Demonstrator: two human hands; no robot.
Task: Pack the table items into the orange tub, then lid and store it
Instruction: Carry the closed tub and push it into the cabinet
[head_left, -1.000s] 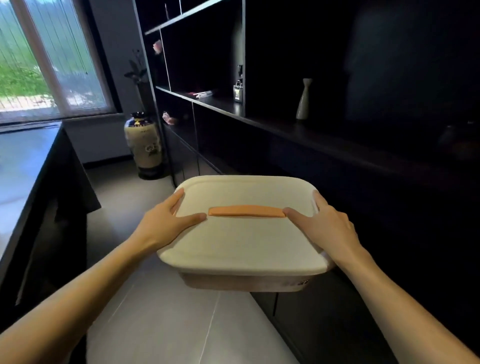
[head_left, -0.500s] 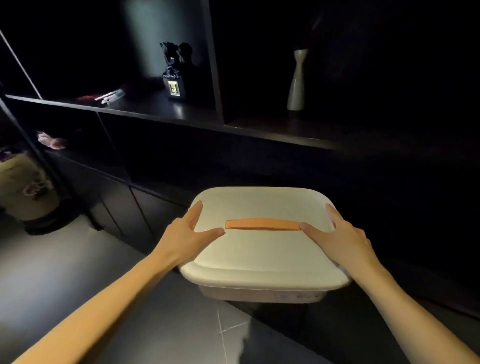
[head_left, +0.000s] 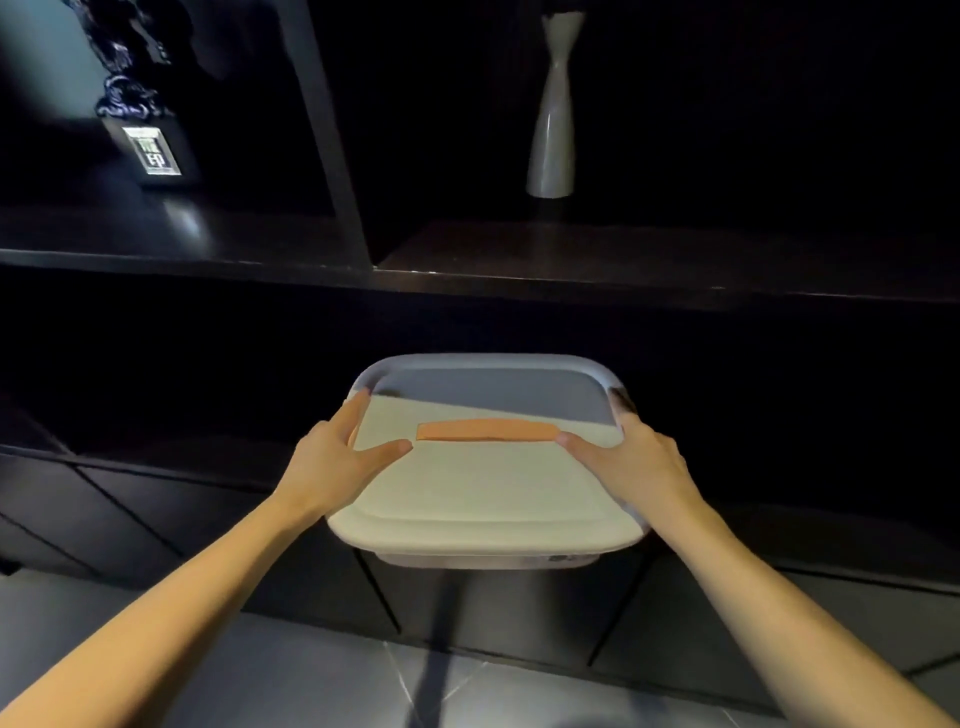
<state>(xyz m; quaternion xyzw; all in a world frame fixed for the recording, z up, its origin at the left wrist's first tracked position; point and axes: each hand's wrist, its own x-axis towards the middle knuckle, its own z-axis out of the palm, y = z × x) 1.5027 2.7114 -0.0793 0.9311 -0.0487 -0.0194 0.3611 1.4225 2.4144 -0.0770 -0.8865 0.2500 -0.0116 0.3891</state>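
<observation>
The tub (head_left: 488, 560) is closed with a cream lid (head_left: 483, 493) that has an orange handle (head_left: 485, 431) across its middle. I carry it level in front of a dark shelf unit. My left hand (head_left: 332, 462) grips the tub's left side, thumb lying on the lid. My right hand (head_left: 634, 462) grips the right side the same way. The far end of the lid lies in the shadow of the open compartment under the shelf board (head_left: 467, 280). The tub's contents are hidden.
A tall white vase (head_left: 553, 104) stands on the shelf board above the tub. A dark figurine with a labelled base (head_left: 150, 150) stands further left, past a vertical divider (head_left: 332, 130). Dark cabinet doors (head_left: 156, 519) run below, over grey floor tiles (head_left: 260, 675).
I have turned to face the shelf unit and come closer. The tub has moved forward, its far end now in the lower compartment's shadow. Both hands keep their grip.
</observation>
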